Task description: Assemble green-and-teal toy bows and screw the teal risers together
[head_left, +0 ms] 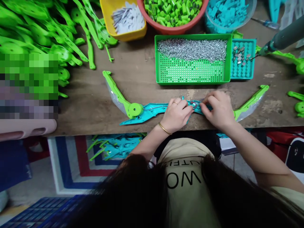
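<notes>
A toy bow's blue half shell [152,109] lies open side up near the table's front edge. A green limb [136,110] with a clear grey strip joins its left end, and a similar green limb [251,100] is at its right. Thin reddish wires [194,104] run inside the shell and bunch at its middle. My left hand [177,114], with a ring and bracelet, curls over the shell left of this bunch, fingers closed on it. My right hand [218,109] pinches just right of the wires; its fingers hide what lies between the tips.
Behind the bow stands a green basket [193,83] of small screws, beside a blue tray [251,71] with metal discs. Farther back are a yellow bin [128,37], a red bowl [174,31] and a clear tub [218,28]. Green limbs [47,38] pile left; an electric screwdriver [282,38] hangs right.
</notes>
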Tool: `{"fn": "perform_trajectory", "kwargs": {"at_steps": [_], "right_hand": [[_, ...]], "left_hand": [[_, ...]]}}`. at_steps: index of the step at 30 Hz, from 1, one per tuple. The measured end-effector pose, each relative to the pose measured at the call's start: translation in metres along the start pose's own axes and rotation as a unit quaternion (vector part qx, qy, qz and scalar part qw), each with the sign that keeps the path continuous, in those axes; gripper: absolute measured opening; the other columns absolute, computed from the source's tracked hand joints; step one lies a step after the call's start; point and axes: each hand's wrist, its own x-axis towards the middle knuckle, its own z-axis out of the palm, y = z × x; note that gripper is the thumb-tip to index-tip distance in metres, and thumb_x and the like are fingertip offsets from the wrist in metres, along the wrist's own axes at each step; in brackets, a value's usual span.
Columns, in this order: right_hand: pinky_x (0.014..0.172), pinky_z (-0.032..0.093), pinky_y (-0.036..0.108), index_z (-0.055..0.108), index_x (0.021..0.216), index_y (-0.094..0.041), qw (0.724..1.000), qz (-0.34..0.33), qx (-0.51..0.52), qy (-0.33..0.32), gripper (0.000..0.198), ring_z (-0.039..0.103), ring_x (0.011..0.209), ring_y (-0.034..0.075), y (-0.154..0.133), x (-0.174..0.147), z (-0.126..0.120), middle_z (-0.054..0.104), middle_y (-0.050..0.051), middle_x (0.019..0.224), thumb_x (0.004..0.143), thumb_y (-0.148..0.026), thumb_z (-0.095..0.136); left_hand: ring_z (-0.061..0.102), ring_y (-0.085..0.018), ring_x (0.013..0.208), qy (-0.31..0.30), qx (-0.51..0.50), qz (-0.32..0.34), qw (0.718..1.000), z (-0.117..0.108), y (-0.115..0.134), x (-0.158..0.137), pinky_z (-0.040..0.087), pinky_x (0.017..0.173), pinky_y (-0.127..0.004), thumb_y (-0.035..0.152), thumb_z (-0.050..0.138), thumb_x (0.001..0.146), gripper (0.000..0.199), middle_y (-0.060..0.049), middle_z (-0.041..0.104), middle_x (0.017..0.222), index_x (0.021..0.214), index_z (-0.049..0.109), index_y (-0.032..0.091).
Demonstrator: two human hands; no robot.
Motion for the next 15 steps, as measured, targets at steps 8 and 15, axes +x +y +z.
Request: {"fn": "perform_trajectory", "kwargs": {"at_steps": [8,15], "right_hand": [[0.082,0.037,0.042,0.065,0.084,-0.020,0.998,-0.016,0.036,-0.055,0.017,0.054,0.099,0.027,0.009,0.002,-0.010,0.060,0.009,0.099,0.088,-0.032,0.054],[0.082,0.038,0.042,0.068,0.085,-0.020,0.998,-0.025,0.031,-0.056,0.016,0.053,0.098,0.027,0.007,0.001,-0.005,0.060,0.010,0.101,0.087,-0.029,0.056]], "left_hand": [[0.049,-0.021,0.084,0.001,0.029,-0.025,0.999,0.001,0.008,0.007,0.034,0.075,-0.035,0.031,0.044,0.099,0.030,-0.007,0.060,0.084,0.086,0.067,0.018],[0.049,-0.021,0.090,-0.009,0.015,0.000,1.000,0.006,0.010,0.007,0.036,0.079,-0.034,0.024,0.040,0.100,0.029,-0.007,0.061,0.099,0.110,0.067,0.023]]}}
